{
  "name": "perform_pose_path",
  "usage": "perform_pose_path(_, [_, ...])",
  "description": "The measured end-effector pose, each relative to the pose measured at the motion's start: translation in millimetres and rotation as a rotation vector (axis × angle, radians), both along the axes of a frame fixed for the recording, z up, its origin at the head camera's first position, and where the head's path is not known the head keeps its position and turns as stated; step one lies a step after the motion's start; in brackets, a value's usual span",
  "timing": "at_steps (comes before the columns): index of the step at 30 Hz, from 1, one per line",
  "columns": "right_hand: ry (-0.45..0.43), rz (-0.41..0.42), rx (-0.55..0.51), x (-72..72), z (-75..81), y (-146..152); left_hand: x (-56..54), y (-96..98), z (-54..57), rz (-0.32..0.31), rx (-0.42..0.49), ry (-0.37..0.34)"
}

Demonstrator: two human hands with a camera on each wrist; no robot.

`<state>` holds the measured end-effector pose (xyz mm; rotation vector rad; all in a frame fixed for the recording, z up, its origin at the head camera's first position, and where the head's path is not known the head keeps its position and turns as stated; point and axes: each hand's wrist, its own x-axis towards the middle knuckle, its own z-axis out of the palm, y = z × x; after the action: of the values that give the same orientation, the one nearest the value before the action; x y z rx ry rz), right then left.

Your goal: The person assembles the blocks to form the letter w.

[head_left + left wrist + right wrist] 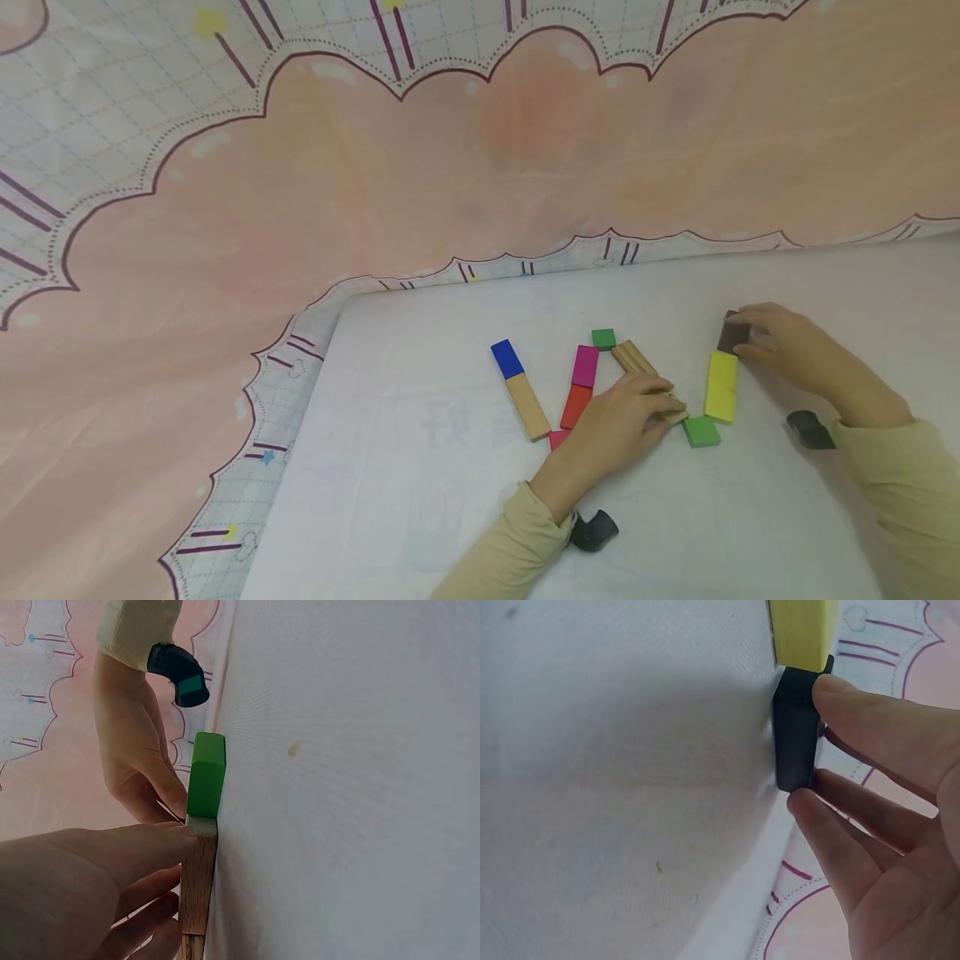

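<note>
My right hand (795,346) pinches a black block (733,333) between thumb and fingers; in the right wrist view the black block (795,727) touches the end of a yellow block (804,634). In the head view the yellow block (721,387) runs down to a green block (702,432). My left hand (618,421) grips a plain wooden block (199,881), thumb on one side and fingers on the other. That wooden block meets the green block (206,776) end to end. A second, grooved wooden block (634,357) lies beyond the left fingers.
Left of my hands lie a blue block (507,358), a tan block (528,407), a magenta block (585,367), a red block (576,406) and a partly covered pink block (557,438). Another green block (603,339) sits farther back. All rest on the white table (360,467).
</note>
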<state>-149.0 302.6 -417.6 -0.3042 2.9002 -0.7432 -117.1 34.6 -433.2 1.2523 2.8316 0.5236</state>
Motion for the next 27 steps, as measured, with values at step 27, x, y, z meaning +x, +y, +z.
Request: perform_pose_path(27, [0.030,0.051,0.007,-2.1,2.4,-6.5,-0.2,1.8,2.5,0.004,-0.007,0.002])
